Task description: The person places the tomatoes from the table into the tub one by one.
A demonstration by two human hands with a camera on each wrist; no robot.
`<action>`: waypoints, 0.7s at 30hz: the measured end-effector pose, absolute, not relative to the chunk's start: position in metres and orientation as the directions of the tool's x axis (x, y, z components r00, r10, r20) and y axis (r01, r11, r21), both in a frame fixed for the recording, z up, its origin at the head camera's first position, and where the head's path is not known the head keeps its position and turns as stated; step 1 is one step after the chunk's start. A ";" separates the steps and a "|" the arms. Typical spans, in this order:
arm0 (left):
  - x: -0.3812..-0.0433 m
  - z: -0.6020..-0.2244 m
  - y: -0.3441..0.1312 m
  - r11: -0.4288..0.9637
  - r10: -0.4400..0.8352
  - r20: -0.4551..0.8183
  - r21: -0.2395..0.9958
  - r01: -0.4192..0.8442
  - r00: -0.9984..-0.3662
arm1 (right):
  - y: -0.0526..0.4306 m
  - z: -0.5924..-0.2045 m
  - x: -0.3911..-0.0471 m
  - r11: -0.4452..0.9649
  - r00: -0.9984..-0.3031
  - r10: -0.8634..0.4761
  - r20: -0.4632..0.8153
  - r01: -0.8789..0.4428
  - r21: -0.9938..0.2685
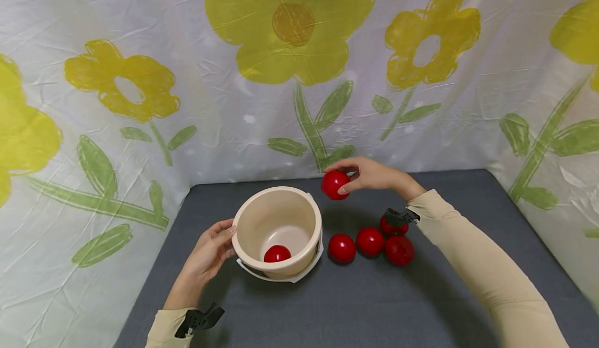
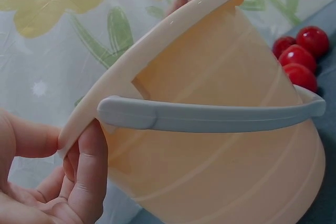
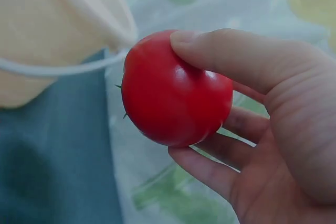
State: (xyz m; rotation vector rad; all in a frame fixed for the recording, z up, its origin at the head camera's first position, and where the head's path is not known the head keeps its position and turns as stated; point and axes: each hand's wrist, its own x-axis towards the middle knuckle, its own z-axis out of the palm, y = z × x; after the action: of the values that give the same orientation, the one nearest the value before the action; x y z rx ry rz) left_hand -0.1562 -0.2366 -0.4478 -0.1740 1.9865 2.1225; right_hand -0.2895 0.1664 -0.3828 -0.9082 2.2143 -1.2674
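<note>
A cream bucket (image 1: 276, 202) with a pale grey handle (image 2: 210, 116) stands on the table, its mouth tipped toward the head camera. One red tomato (image 1: 277, 253) lies at the bottom inside it. My left hand (image 1: 210, 254) pinches the bucket's left rim between thumb and fingers. Up in the air to the right of the bucket, my right hand (image 1: 369, 175) holds another tomato (image 3: 176, 87), thumb on one side and fingers on the other. Small green sepal tips poke out at its left in the right wrist view. Below that hand, several tomatoes (image 1: 370, 242) sit grouped on the table.
A dark grey cloth covers the table (image 1: 327, 311). White fabric with yellow flowers (image 1: 290, 25) hangs behind and along both sides. The bucket's lowered handle curves round its front, close to the leftmost loose tomato (image 1: 341, 248). Dark straps circle both wrists.
</note>
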 end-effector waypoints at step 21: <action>-0.155 -0.447 -0.236 -0.040 0.083 -0.237 0.970 -0.241 -0.968 | 0.078 -0.349 -0.291 0.249 -0.532 -0.846 0.032 -0.448 -0.859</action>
State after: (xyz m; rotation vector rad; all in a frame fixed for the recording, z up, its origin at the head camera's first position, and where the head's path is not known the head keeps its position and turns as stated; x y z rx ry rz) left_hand -0.1554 -0.2360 -0.4471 -0.1694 2.0056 2.1092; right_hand -0.2905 0.0776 -0.3490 -1.1781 2.0858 -1.2106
